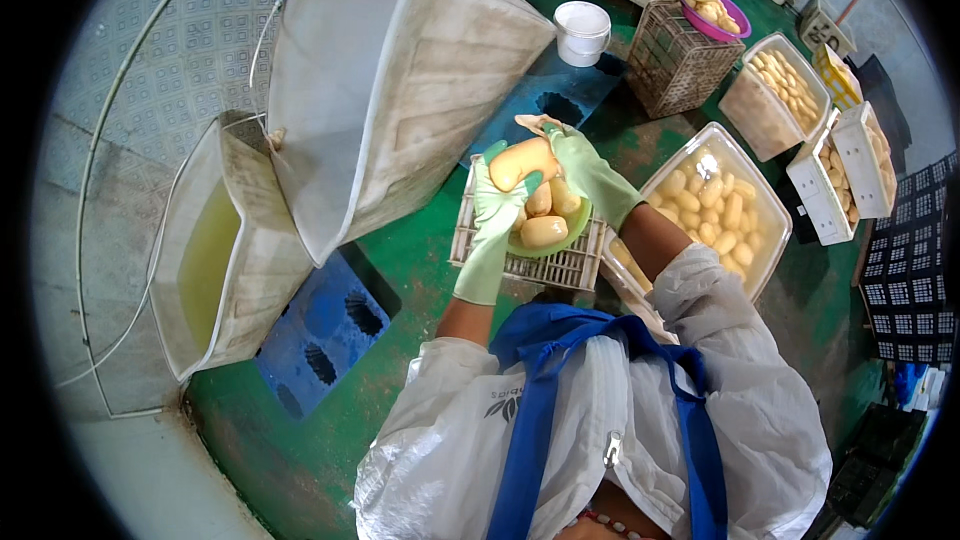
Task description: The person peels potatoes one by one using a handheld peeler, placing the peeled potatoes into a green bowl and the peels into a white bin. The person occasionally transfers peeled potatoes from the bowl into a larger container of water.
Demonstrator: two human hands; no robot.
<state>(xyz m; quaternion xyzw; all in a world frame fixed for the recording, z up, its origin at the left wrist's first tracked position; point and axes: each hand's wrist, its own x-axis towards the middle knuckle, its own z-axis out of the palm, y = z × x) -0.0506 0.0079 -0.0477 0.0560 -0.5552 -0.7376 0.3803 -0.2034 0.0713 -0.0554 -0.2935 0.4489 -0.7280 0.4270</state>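
Observation:
My left hand (pixel 499 202), in a pale green rubber glove, is closed around a large, smooth, yellowish oblong piece of food (pixel 520 163); its exact kind I cannot tell. At the far end of that piece is my right hand (pixel 583 161), gloved alike. Its fingers pinch a thin tan flap (pixel 534 122); whether the flap is joined to the piece is hidden. Just below both hands, a light green bowl (pixel 583 223) contains several similar pieces (pixel 544 231). The bowl rests on an upturned pale plastic crate (pixel 551 270).
Right of me stands a clear-rimmed tub (pixel 780 229) of similar pieces in liquid. Farther back are a filled bin (pixel 757 120), foam boxes (pixel 814 199), a brown crate (pixel 660 64) bearing a purple bowl (pixel 739 31), and a white bucket (pixel 581 45). Large white tanks (pixel 450 90) stand left on blue pallets (pixel 322 334).

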